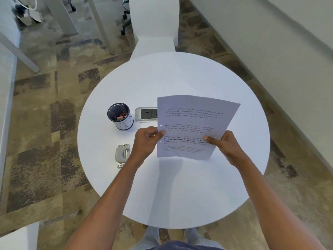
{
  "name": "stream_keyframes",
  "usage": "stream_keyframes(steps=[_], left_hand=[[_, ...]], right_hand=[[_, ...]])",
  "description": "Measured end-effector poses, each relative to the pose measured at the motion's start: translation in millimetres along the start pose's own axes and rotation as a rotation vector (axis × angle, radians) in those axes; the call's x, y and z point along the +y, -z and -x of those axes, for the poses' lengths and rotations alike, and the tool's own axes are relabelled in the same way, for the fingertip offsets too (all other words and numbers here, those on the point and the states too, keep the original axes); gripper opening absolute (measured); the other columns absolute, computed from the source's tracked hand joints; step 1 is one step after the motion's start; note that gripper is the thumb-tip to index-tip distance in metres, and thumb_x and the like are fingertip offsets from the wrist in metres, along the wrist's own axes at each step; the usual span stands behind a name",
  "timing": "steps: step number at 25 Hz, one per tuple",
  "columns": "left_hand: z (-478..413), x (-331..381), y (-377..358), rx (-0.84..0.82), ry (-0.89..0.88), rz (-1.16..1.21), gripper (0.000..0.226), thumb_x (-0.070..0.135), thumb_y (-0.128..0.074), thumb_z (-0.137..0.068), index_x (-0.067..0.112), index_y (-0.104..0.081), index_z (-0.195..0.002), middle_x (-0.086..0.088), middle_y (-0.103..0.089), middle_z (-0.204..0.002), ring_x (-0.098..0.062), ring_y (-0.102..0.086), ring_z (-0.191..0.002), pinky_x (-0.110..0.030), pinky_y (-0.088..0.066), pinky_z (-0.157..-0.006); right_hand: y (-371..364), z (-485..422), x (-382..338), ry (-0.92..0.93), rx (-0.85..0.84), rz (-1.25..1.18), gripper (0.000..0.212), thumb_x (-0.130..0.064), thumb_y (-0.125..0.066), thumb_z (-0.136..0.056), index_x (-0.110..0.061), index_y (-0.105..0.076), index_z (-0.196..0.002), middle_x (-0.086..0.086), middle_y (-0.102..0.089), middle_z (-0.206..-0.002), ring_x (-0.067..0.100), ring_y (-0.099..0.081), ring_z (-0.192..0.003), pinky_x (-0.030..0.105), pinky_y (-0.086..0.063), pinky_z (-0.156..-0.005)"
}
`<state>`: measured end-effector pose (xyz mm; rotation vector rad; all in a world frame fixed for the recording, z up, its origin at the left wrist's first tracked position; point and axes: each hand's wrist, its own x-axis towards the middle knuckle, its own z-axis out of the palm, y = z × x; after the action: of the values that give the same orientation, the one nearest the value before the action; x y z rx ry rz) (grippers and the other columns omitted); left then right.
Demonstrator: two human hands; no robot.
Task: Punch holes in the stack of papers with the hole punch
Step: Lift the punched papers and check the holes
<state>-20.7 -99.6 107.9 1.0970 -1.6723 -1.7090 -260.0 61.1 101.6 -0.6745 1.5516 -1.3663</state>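
Round white table (180, 186), seen from above. Both hands held the stack of papers (192, 123) lifted off the tabletop, printed side up. Left hand (146, 139) was pinched closed on the stack's left edge, thumb on top, between two small punched holes along that edge. Right hand (225, 145) gripped the lower right edge, thumb across the text. The stack's upper left covered part of a recessed power outlet (146, 114).

Hole punch (122, 155) sat on the table left of the left hand, near the table's left rim, not touching the hand or the papers. Mesh cup (120, 116) stood beyond it, just beside the outlet.

Near half of the table and the far part were bare.
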Motion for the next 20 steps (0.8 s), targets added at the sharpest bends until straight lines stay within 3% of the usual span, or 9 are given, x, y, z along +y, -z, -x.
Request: stream_keyframes(steps=[5, 11, 16, 20], left_hand=[[16.6, -18.4, -5.7, 0.033, -0.046, -0.084, 0.017, 0.016, -0.072, -0.086, 0.016, -0.076, -0.102, 0.001, -0.076, -0.102, -0.009, -0.067, -0.091, -0.031, -0.053, -0.086], [29.4, -16.9, -5.7, 0.097, -0.127, -0.002, 0.028, 0.013, -0.073, -0.083, 0.040, -0.077, -0.089, 0.018, -0.075, -0.092, -0.001, -0.066, -0.090, -0.013, -0.048, -0.080], [26.3, -16.5, -4.3, 0.107, -0.112, -0.023, 0.026, 0.016, -0.074, -0.082, 0.042, -0.077, -0.084, 0.019, -0.075, -0.088, -0.001, -0.064, -0.085, -0.015, -0.049, -0.079], [24.6, -23.2, -4.5, 0.107, -0.071, -0.035, 0.021, 0.012, -0.075, -0.082, 0.032, -0.078, -0.077, 0.016, -0.075, -0.089, -0.007, -0.066, -0.088, -0.020, -0.048, -0.079]], right_hand=[[1.0, 8.8, 16.3, -0.018, 0.027, 0.054, 0.022, -0.007, -0.076, -0.084, -0.027, -0.079, -0.094, -0.004, -0.077, -0.107, 0.015, -0.073, -0.098, 0.024, -0.056, -0.079], [-0.1, 11.8, 13.3, 0.056, 0.036, 0.059, 0.028, -0.009, -0.074, -0.086, -0.033, -0.078, -0.100, -0.007, -0.077, -0.108, 0.011, -0.071, -0.101, 0.023, -0.056, -0.087], [-0.7, 5.9, 10.3, 0.062, 0.054, 0.050, 0.025, -0.009, -0.074, -0.086, -0.029, -0.078, -0.100, -0.003, -0.077, -0.107, 0.016, -0.070, -0.099, 0.031, -0.054, -0.090], [-2.4, 6.9, 19.6, -0.012, 0.126, 0.046, 0.012, -0.010, -0.076, -0.084, -0.021, -0.080, -0.087, -0.002, -0.077, -0.095, 0.015, -0.066, -0.086, 0.036, -0.048, -0.085]])
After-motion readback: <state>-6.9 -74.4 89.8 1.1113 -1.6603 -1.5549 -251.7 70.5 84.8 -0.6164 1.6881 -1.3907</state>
